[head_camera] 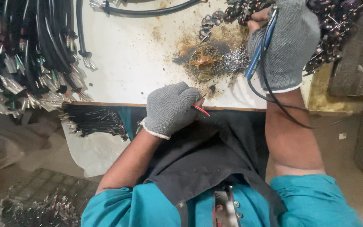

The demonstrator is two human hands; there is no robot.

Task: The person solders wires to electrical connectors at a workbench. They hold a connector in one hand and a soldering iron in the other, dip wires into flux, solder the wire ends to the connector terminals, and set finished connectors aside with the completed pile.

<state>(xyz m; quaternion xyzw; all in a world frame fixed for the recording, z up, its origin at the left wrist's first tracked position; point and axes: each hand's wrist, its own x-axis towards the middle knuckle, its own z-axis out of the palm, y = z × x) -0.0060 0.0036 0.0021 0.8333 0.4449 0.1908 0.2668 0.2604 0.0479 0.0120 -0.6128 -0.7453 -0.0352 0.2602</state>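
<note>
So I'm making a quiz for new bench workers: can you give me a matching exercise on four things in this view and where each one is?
Things:
1. red wire
2. blue-handled tool
3. bundle of black cables with metal terminals
4. round rusty tin

Places:
A. far left of the table
B. in the gloved right hand
C. on the stained patch mid-table
D. pinched in the gloved left hand at the table edge

Pairs: 1-D, 2-B, 3-A, 4-C

Coarse grey knit cloth on each hand (171,108), glossy red plastic wire (201,110), stained matt white tabletop (127,63).
</note>
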